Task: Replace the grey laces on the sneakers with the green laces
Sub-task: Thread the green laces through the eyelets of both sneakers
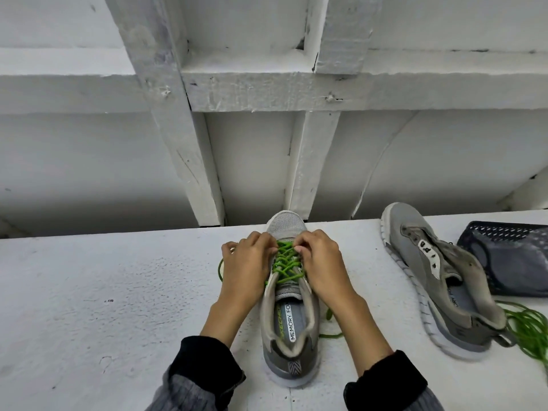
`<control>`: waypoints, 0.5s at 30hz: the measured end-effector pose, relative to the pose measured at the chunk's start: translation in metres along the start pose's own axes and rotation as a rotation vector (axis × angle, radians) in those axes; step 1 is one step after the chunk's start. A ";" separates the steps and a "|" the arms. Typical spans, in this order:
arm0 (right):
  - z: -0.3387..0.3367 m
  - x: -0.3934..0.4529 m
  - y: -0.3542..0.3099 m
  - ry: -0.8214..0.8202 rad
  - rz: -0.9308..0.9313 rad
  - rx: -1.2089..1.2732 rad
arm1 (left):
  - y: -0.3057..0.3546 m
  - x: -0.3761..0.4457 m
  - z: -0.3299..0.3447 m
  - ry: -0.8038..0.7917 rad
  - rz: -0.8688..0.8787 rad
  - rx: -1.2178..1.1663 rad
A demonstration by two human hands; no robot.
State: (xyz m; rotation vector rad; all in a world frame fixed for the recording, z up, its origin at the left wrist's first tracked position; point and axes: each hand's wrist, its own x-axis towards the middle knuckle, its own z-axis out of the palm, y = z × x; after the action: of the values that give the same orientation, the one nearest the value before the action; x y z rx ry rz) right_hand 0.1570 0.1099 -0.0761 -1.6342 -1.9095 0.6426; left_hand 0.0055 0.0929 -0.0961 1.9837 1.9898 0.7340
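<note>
1. The near sneaker stands upright on the white desk, toe away from the person and heel toward them. The green lace crosses its eyelets in several rows from the toe end up to about the top of the tongue.
2. Both hands work at the lowest rows near the toe. The left hand has its fingers curled onto the lace on its side; the right hand does the same on the other side. Each grip looks closed on the green lace, though the fingertips hide the exact pinch.
3. Loose ends of that lace trail out on both sides: a loop shows beyond the left hand, and a strand runs along the desk by the heel on the right.
4. The second sneaker lies tilted on its side, well apart to the right, with bare eyelets and no lace.
5. A bundle of spare green lace lies just beside its heel, and a dark mesh basket sits behind it.
6. Judging from this, the first shoe is nearly threaded and is being evened or tightened, with tying possibly left. The second shoe is stripped and wholly unlaced. Roughly half remains.
</note>
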 end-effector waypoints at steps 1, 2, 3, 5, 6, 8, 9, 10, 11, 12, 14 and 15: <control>0.001 0.000 0.002 -0.001 0.008 0.002 | 0.001 -0.001 0.001 0.002 -0.006 0.004; 0.002 -0.001 0.003 0.000 0.018 0.013 | 0.002 -0.001 0.001 0.004 -0.012 0.009; 0.003 -0.001 0.004 0.000 0.029 0.031 | 0.003 -0.001 0.000 -0.009 -0.025 0.012; 0.005 -0.003 0.005 0.006 0.048 0.091 | 0.006 -0.001 -0.004 -0.071 -0.077 -0.029; 0.005 -0.003 0.005 0.006 0.059 0.121 | 0.007 -0.001 -0.006 -0.108 -0.106 -0.076; 0.006 -0.004 0.004 0.000 0.079 0.177 | 0.009 -0.001 -0.010 -0.167 -0.145 -0.173; 0.006 -0.005 0.005 -0.002 0.089 0.212 | 0.009 -0.002 -0.011 -0.185 -0.151 -0.218; 0.006 -0.007 0.005 -0.003 0.102 0.255 | 0.010 -0.003 -0.012 -0.193 -0.150 -0.259; 0.006 -0.009 0.005 -0.003 0.115 0.301 | 0.009 -0.005 -0.011 -0.193 -0.144 -0.293; 0.005 -0.010 0.005 -0.003 0.125 0.342 | 0.008 -0.006 -0.011 -0.192 -0.137 -0.322; 0.004 -0.013 0.005 -0.015 0.135 0.400 | 0.005 -0.008 -0.011 -0.197 -0.125 -0.377; 0.003 -0.015 0.004 -0.026 0.140 0.419 | 0.003 -0.009 -0.012 -0.205 -0.128 -0.397</control>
State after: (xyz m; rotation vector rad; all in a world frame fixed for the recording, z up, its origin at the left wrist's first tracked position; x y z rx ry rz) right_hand 0.1594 0.0960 -0.0826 -1.4972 -1.5517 1.0455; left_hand 0.0031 0.0815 -0.0862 1.6164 1.6800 0.7880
